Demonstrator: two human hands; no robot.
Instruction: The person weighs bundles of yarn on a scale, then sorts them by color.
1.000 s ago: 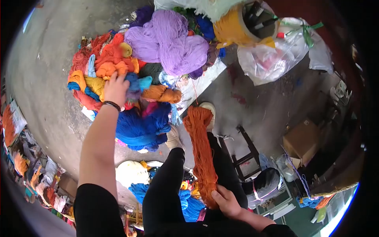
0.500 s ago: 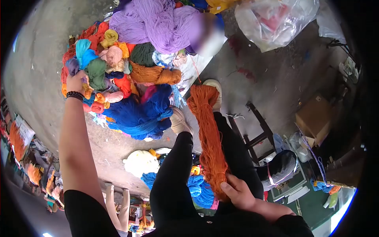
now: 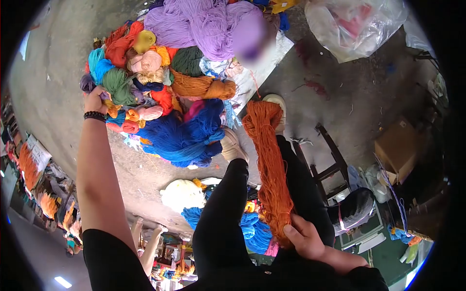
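A long rust-orange skein of yarn lies over my lap and hangs down toward my shoes. My right hand is closed on its near end, thumb on top. My left hand reaches to the left edge of a pile of coloured yarn skeins, fingers curled in among them; what they grip is partly hidden. Around that hand are a dark purple skein, a green skein and an ochre skein. A large royal-blue skein and a brown-orange skein lie nearer my feet.
A big lilac yarn bundle tops the pile. At upper right is a clear plastic bag. A dark frame and a cardboard box stand on the right. A cream bundle and blue yarn lie by my legs.
The view has shifted, so most things appear farther right. My left hand stays at the pile's edge and my right hand still holds the rust-orange skein.
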